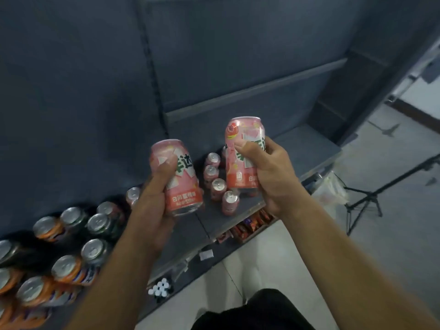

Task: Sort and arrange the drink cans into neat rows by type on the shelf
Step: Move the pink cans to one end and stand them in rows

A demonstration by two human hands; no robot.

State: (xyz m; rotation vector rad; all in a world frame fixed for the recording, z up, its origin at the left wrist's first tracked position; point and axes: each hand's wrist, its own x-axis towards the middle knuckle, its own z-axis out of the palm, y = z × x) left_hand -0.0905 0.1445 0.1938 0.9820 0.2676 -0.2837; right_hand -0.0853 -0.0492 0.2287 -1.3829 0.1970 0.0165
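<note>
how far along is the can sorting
Roughly partway. Done: a short row of pink cans stands on the right section of the shelf. In hand: the left hand grips one pink can and the right hand a second pink can, both held above that row. Left: the orange cans and dark cans on the left section stand mixed, not in rows by type.

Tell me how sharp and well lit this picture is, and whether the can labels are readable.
Head view: dim, soft; the wide lens bends the shelf. Head view: the left pink can in the left hand and right pink can in the right hand are clearest; big characters readable, small print blurred. Head view: orange cans' silver tops show mild glare.
</note>
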